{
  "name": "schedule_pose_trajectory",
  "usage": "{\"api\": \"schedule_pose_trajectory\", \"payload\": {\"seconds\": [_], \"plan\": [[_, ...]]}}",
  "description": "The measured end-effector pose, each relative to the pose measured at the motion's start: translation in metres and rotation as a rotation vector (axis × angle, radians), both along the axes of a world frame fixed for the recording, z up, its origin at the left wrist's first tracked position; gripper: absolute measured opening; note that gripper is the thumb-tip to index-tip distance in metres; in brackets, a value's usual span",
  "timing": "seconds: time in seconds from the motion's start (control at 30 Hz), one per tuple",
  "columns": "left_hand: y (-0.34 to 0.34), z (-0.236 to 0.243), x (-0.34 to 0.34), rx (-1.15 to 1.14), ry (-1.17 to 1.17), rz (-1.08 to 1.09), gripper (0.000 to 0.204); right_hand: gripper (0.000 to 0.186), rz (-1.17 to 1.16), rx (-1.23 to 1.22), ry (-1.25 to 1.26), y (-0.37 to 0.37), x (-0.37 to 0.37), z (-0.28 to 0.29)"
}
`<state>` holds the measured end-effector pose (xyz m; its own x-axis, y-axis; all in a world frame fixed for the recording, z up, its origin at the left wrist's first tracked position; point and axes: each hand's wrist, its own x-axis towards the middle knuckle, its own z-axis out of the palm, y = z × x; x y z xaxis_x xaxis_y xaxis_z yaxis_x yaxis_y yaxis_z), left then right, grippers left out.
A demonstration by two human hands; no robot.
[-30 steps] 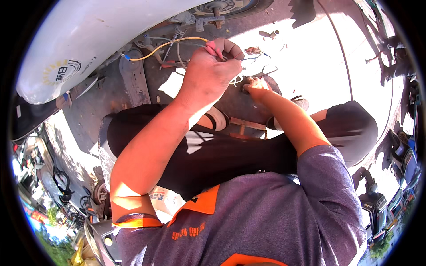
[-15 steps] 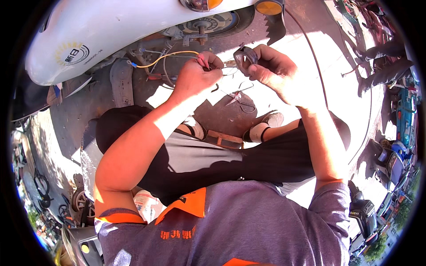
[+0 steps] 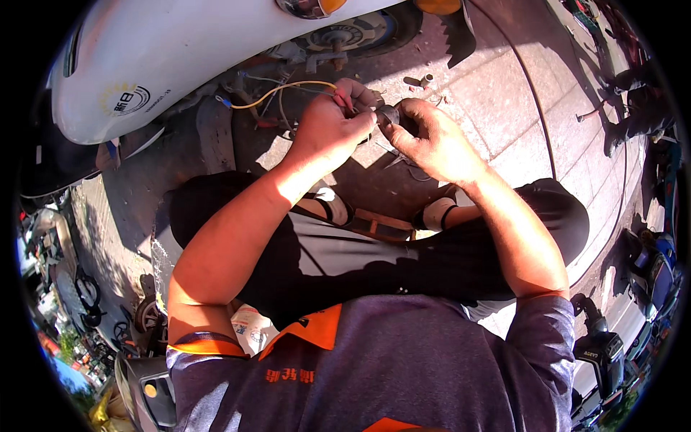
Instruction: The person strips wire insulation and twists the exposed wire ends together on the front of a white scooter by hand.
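My left hand [image 3: 330, 128] is closed, pinching a red-sleeved wire end [image 3: 344, 99]. From there a yellow wire [image 3: 277, 89] arcs left to a blue-tipped terminal [image 3: 224, 102]. In my right hand [image 3: 440, 142] is a roll of black tape [image 3: 389, 113], gripped between thumb and fingers. Both hands are close together, and the roll nearly meets the left fingertips. Whether a strip of tape runs between them is too small to tell. Scissors [image 3: 394, 153] lie on the ground below, partly covered by the right hand.
A white scooter body [image 3: 187, 57] with its wheel [image 3: 356, 36] stands just beyond my hands. A dark hose [image 3: 529, 83] crosses the paving on the right. A small metal cylinder [image 3: 427, 81] rests on the ground. Other parked scooters [image 3: 601, 349] line the right side.
My right hand has brought the tape roll left and down, closer to my left hand, and the roll has turned. The whole view has shifted slightly.
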<state>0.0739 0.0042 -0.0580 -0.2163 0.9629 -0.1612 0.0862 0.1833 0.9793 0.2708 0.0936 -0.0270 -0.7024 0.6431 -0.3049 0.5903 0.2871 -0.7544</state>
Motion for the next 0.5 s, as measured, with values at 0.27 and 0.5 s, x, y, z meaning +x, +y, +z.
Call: {"api": "schedule_pose_trajectory", "payload": {"seconds": [0.27,0.5], "plan": [[0.000,0.012,0.005,-0.007,0.143,-0.061,0.013,0.038,-0.089,0.083,0.215,-0.003,0.008,-0.021],[-0.004,0.009,0.004,0.016,0.050,-0.030,0.009,0.036,-0.040,0.093,0.303,-0.001,0.007,-0.027]]}}
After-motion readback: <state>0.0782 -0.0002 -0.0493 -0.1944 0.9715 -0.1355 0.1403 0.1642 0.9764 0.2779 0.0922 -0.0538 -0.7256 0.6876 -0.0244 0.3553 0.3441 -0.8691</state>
